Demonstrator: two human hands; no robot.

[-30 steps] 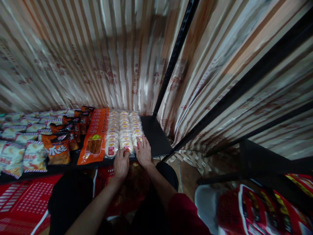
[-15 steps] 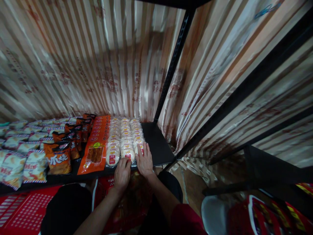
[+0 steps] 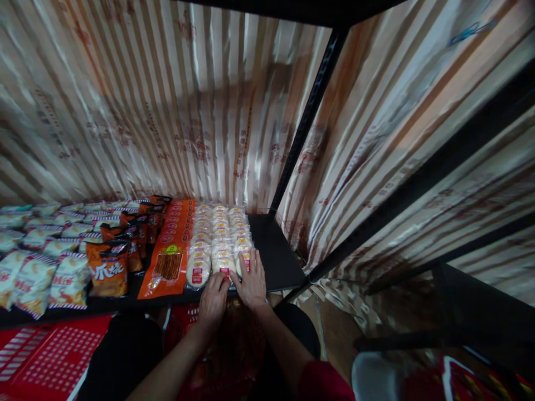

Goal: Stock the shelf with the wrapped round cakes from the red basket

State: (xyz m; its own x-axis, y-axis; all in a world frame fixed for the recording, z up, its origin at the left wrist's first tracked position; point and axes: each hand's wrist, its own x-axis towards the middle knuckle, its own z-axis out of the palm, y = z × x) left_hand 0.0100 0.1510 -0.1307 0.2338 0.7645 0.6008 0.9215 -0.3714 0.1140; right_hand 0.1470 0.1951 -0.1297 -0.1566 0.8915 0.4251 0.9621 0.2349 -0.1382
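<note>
Three lengthwise rows of round white crackers (image 3: 199,262) in clear wrappers with red labels lie overlapping on a black shelf (image 3: 273,256). My left hand (image 3: 213,301) has its fingers bent and close together on the lower edge of the front cracker packet (image 3: 223,266) in the middle row. Beside it, my right hand (image 3: 253,283) lies with fingers stretched over the front of the right row, its thumb pointing toward the middle row. A flat orange snack bag (image 3: 167,259) with brown sticks in its window lies just left of the rows.
Brown-orange snack bags (image 3: 109,270) and several rows of white snack bags (image 3: 69,278) stand farther left. Below the shelf are a red perforated basket (image 3: 54,356) and my knees. Black posts (image 3: 307,122) frame the shelf, with striped sheeting (image 3: 175,111) behind. A grey-white stool (image 3: 374,376) stands lower right.
The view has shifted slightly, so the shelf appears farther right. My left fingers have straightened a little at the middle row. My right hand stays on the right row.
</note>
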